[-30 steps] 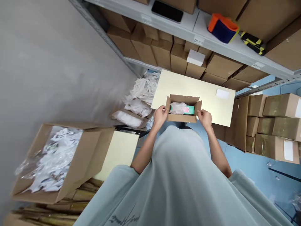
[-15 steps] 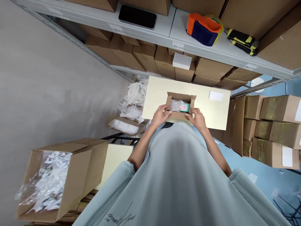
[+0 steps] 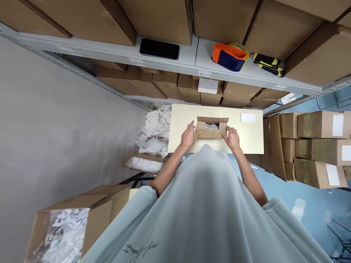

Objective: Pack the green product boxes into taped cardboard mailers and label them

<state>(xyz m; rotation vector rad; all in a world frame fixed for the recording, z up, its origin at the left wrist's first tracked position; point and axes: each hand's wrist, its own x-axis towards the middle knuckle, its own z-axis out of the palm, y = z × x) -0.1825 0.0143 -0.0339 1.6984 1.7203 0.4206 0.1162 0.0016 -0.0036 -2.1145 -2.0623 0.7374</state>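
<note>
- I see the left hand [image 3: 188,136] spread wide, thumb touching the near left corner of the box [image 3: 210,134].
- The right hand [image 3: 231,138] curves around the other end; I can't tell whether it grips or merely rests.
- Between them the box sits on the table [image 3: 246,142], side flaps turned in over white wrapping [image 3: 211,126].
- I'd press both ends evenly, fingertips clear of the fold; the upright far flap [image 3: 212,119] seems likeliest to snag.
- Farther right lies a white card [image 3: 248,117].
- Left of the table I find heaped paper [image 3: 157,120].
- Beyond, a shelf [image 3: 109,53] limits reach, bearing a phone [image 3: 159,49], tape dispenser [image 3: 229,57] and cutters [image 3: 268,65].
- Well apart, cartons [image 3: 314,126] stack up rightward.
</note>
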